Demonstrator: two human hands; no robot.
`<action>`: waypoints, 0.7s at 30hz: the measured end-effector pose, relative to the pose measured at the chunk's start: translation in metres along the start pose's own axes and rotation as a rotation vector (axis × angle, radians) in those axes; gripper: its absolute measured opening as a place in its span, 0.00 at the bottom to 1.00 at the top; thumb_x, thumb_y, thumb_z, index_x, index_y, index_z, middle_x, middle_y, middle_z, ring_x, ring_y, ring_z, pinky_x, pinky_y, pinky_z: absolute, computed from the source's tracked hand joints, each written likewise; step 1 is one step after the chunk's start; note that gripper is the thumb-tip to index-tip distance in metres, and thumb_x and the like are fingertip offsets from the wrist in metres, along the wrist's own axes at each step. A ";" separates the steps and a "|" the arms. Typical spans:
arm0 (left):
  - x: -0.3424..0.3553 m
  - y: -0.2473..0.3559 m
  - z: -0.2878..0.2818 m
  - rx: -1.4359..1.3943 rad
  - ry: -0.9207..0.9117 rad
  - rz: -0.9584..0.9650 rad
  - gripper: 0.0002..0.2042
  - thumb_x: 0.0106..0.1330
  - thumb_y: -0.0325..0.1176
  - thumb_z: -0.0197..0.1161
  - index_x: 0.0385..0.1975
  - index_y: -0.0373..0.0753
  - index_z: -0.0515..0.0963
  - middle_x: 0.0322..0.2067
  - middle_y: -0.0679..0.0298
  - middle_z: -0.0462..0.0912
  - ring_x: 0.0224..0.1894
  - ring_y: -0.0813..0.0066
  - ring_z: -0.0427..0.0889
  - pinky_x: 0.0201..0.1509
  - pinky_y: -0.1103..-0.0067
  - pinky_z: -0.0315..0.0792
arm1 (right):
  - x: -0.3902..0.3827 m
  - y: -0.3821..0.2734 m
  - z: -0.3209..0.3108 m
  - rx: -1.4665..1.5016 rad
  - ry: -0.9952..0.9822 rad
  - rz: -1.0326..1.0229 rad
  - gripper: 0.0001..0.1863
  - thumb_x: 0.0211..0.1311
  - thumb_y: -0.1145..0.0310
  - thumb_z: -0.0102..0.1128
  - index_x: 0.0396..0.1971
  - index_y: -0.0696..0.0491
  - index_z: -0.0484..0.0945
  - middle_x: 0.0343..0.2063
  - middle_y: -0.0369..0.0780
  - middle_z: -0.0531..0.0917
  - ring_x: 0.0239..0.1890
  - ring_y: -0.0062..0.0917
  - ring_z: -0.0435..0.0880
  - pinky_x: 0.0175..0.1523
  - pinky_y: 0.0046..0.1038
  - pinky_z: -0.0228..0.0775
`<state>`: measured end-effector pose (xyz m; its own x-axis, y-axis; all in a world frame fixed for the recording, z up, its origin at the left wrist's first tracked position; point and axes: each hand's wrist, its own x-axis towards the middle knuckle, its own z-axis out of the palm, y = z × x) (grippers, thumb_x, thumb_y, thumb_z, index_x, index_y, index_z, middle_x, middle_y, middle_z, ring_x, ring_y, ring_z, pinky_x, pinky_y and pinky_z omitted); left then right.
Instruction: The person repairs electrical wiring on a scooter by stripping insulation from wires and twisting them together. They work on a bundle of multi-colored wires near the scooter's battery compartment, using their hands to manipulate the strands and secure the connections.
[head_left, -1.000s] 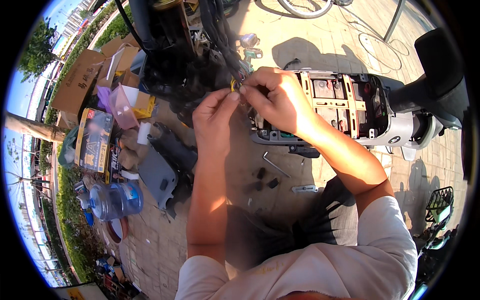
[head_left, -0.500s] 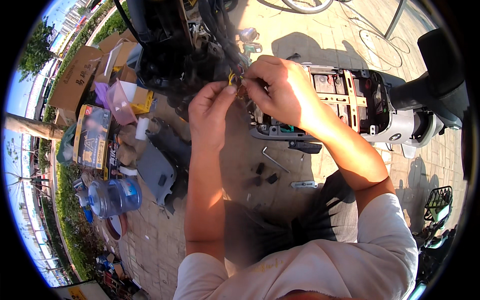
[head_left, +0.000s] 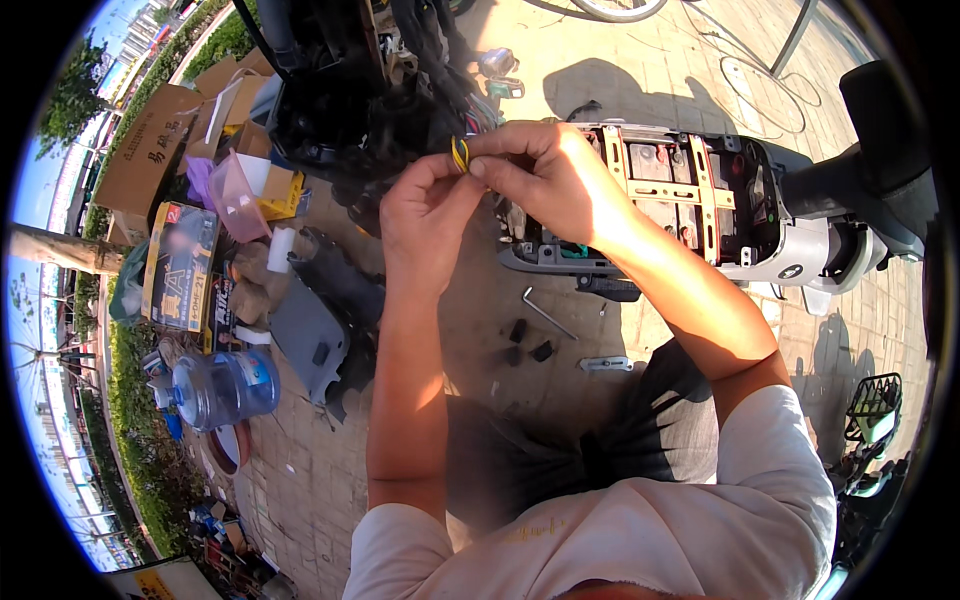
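Between my two hands is a small bunch of yellow and dark wires [head_left: 460,154], joined to the cable loom of a dark, opened-up scooter front [head_left: 330,120]. My left hand [head_left: 428,205] pinches the wires between thumb and fingers. From the other side my right hand [head_left: 530,175] pinches at the same wires, its thumb and forefinger almost touching the left fingertips. The wire ends are hidden by my fingers. Just right of the hands lies the scooter's grey rear body [head_left: 765,265], its battery bay uncovered, with an orange metal bracket [head_left: 665,193] across the batteries.
On the paving are a hex key [head_left: 548,313], a silver-handled utility knife [head_left: 606,364] and small black parts [head_left: 541,351]. Left stand a grey panel [head_left: 305,340], a blue water jug [head_left: 230,388], a pink bin [head_left: 240,200] and cardboard boxes [head_left: 150,150].
My right hand has shifted slightly left and down, bringing its fingertips against the left ones. The yellow wires now show as a bent strand between them.
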<state>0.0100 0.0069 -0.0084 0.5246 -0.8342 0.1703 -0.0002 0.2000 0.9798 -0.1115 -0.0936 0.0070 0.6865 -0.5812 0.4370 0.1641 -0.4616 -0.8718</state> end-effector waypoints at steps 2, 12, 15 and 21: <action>-0.001 0.000 -0.002 -0.003 -0.011 -0.008 0.07 0.62 0.22 0.61 0.39 0.29 0.77 0.35 0.62 0.82 0.37 0.80 0.80 0.46 0.85 0.75 | 0.001 -0.007 -0.003 0.001 -0.025 0.098 0.11 0.56 0.70 0.62 0.35 0.61 0.82 0.26 0.46 0.84 0.29 0.28 0.84 0.36 0.28 0.75; 0.000 -0.007 0.002 -0.089 0.065 0.018 0.06 0.63 0.27 0.61 0.37 0.32 0.77 0.33 0.66 0.80 0.34 0.81 0.78 0.42 0.82 0.74 | 0.004 -0.001 -0.007 -0.134 -0.037 0.010 0.09 0.55 0.69 0.62 0.31 0.61 0.80 0.23 0.45 0.83 0.27 0.32 0.84 0.34 0.30 0.74; 0.003 -0.008 0.003 -0.104 0.086 0.044 0.07 0.64 0.28 0.60 0.38 0.32 0.76 0.33 0.65 0.80 0.34 0.80 0.78 0.42 0.82 0.74 | 0.004 -0.001 -0.007 -0.178 -0.010 -0.063 0.09 0.55 0.70 0.62 0.30 0.62 0.78 0.22 0.46 0.82 0.26 0.32 0.83 0.34 0.30 0.73; 0.006 -0.017 0.000 0.093 0.134 0.143 0.08 0.67 0.30 0.59 0.38 0.31 0.76 0.33 0.65 0.81 0.34 0.82 0.78 0.42 0.83 0.73 | 0.000 -0.003 0.000 0.206 0.021 0.221 0.06 0.61 0.71 0.58 0.31 0.60 0.77 0.20 0.37 0.80 0.24 0.16 0.77 0.31 0.20 0.69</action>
<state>0.0137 -0.0016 -0.0236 0.6218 -0.7240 0.2988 -0.1582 0.2575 0.9532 -0.1113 -0.0926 0.0094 0.7069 -0.6674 0.2341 0.1538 -0.1779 -0.9719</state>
